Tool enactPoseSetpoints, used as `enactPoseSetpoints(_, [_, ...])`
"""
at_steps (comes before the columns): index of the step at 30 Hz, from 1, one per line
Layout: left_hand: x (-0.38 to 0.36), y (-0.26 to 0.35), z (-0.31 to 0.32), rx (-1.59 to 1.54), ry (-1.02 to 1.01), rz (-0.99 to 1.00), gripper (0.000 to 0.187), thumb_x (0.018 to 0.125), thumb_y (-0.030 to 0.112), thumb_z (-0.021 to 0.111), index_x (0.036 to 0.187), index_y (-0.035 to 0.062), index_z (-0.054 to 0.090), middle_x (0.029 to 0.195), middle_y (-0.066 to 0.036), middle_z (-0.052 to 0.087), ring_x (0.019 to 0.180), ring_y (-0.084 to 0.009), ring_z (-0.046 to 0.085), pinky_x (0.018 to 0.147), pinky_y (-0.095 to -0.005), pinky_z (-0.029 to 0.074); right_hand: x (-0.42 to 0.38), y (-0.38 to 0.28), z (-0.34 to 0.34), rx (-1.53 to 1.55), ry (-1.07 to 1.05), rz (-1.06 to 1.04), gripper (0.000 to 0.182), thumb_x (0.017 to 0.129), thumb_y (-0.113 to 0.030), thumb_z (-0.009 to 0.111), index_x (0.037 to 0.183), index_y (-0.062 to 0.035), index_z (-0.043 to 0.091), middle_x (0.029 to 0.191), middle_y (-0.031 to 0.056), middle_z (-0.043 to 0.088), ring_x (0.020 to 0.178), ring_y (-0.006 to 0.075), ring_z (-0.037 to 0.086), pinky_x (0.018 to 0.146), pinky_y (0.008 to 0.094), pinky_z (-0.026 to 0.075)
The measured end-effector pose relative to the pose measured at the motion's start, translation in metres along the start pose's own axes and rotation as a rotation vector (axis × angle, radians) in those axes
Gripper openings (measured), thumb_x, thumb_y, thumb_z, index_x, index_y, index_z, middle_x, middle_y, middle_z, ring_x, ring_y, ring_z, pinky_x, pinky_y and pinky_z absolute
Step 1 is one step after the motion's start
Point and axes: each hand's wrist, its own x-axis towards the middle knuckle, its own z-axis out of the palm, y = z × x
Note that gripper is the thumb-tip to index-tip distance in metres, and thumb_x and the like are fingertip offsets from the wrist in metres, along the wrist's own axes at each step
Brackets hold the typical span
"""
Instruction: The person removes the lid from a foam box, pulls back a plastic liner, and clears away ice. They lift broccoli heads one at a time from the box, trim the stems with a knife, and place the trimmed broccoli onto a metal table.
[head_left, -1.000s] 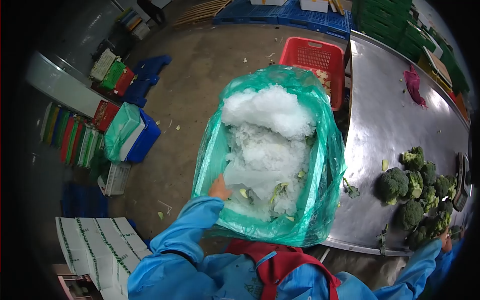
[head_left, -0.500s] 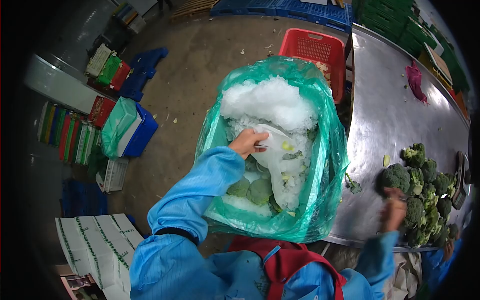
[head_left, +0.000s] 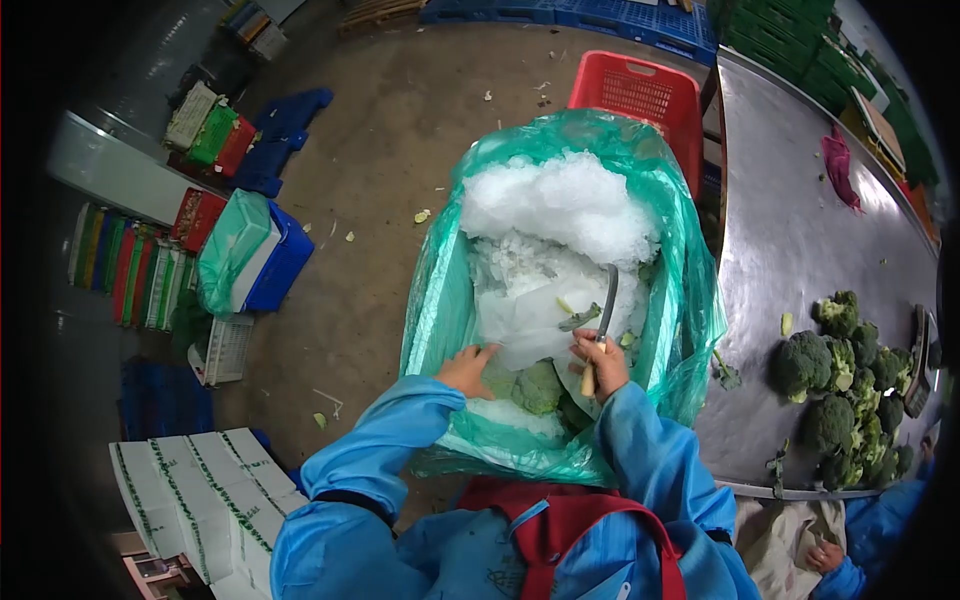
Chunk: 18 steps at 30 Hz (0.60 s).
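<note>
My right hand [head_left: 603, 372] grips a curved knife [head_left: 608, 305] by its pale handle, blade pointing up and away from me. Fingers spread, my left hand [head_left: 467, 371] rests at the left side of a box lined with green plastic [head_left: 690, 290], beside the broccoli [head_left: 538, 387] inside. A thin white sheet [head_left: 530, 318] lies over part of the contents, with a leaf scrap [head_left: 580, 318] near the blade. Crushed ice [head_left: 560, 195] is heaped at the far end of the box. What my left fingertips touch is hard to make out.
To the right is a metal table [head_left: 770, 230] with a pile of broccoli [head_left: 850, 400] and a pink cloth [head_left: 838, 168]. A red crate [head_left: 640, 95] stands beyond the box. Another person's hand [head_left: 827, 556] shows at lower right. White boxes [head_left: 200, 490] stand at lower left.
My left hand has let go of the white sheet, which now lies flatter, and moved down to the left. My right hand has come from the table's broccoli to the box, holding the knife.
</note>
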Motion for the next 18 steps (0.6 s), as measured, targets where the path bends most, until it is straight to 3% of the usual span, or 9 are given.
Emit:
enactPoseSetpoints(2, [0.005,0.019,0.001,0.142,0.008,-0.083,0.098,0.056,0.033,0.082,0.138,0.0198,0.029,0.122,-0.019,0.043,0.109,-0.0398,0.046,0.082,-0.0531,0.043,0.003,-0.003,-0.003,-0.012,0.037,-0.024,0.025,0.083,-0.019,0.063,0.106,-0.0108,0.061,0.098,0.0007,0.058,0.091,0.0129,0.055,0.07,0.0313,0.047])
enactPoseSetpoints(4, [0.015,0.034,-0.002,0.178,-0.109,-0.196,0.105,0.052,0.036,0.083,0.139,0.0238,0.026,0.124,-0.021,0.038,0.109,-0.0451,0.043,0.079,-0.0552,0.044,0.001,-0.003,-0.004,-0.043,0.009,-0.02,0.027,0.084,-0.022,0.063,0.109,-0.0106,0.059,0.108,0.0019,0.058,0.096,0.0173,0.056,0.076,0.0378,0.048])
enactPoseSetpoints(8, [0.015,0.033,-0.018,0.168,-0.137,-0.144,0.105,0.05,0.036,0.084,0.138,0.023,0.028,0.125,-0.021,0.038,0.11,-0.0449,0.042,0.079,-0.0547,0.045,-0.004,-0.006,-0.008,-0.007,0.036,0.031,0.028,0.084,-0.021,0.062,0.11,-0.0107,0.058,0.108,0.0027,0.058,0.095,0.018,0.056,0.076,0.0383,0.048])
enactPoseSetpoints(10, [0.005,0.037,-0.022,0.249,-0.046,-0.068,0.1,0.047,0.035,0.084,0.133,0.0168,0.037,0.124,-0.022,0.037,0.108,-0.0436,0.043,0.085,-0.0503,0.045,-0.008,-0.01,-0.008,0.001,0.036,0.04,0.026,0.083,-0.021,0.063,0.108,-0.0112,0.06,0.104,0.0022,0.058,0.093,0.0172,0.056,0.074,0.0362,0.047])
enactPoseSetpoints(14, [-0.025,0.055,-0.055,0.204,0.004,-0.024,0.095,0.047,0.032,0.083,0.129,0.0116,0.04,0.115,-0.019,0.039,0.104,-0.0402,0.043,0.085,-0.0481,0.044,-0.022,-0.016,-0.014,-0.056,0.023,0.073,0.024,0.083,-0.021,0.063,0.105,-0.0112,0.061,0.099,0.0013,0.059,0.09,0.016,0.057,0.071,0.0333,0.046])
enactPoseSetpoints(18, [-0.056,0.075,-0.084,0.058,0.272,-0.015,0.086,0.047,0.029,0.083,0.122,0.0068,0.047,0.107,-0.017,0.039,0.102,-0.0363,0.041,0.086,-0.0441,0.041,-0.036,-0.015,-0.021,-0.062,0.002,0.105,0.026,0.083,-0.021,0.063,0.106,-0.0098,0.06,0.1,0.0023,0.059,0.091,0.0154,0.058,0.07,0.0317,0.047])
